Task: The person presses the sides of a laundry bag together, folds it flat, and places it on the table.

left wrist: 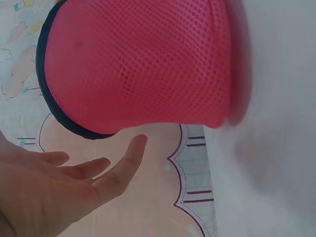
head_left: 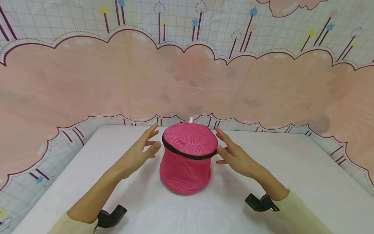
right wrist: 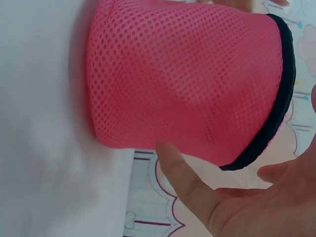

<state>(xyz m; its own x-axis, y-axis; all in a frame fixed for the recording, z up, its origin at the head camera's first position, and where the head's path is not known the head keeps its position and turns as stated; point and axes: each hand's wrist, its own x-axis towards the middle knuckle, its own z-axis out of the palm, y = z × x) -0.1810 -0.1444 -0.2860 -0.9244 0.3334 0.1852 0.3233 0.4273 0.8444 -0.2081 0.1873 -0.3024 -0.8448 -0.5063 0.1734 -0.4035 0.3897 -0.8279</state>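
Note:
A pink mesh laundry bag (head_left: 187, 172) stands upright on the white table, its round lid edged by a black zipper band (head_left: 187, 155). To its left, my left hand (head_left: 139, 154) is held with fingers spread and a small gap to the bag. My right hand (head_left: 238, 159) is on the opposite side, fingers loosely extended, fingertips right at the black band. In the left wrist view the left fingers (left wrist: 121, 173) lie just off the mesh wall. The right wrist view has a fingertip (right wrist: 168, 150) overlapping the lower edge of the bag's side.
The white tabletop (head_left: 292, 169) spreads around the bag. Behind and beside it hangs a peach and white patterned cloth (head_left: 187, 84). Black wrist-camera mounts (head_left: 112, 216) sit at both cuffs, low over the table. A small white tag (head_left: 191, 120) sticks up behind the lid.

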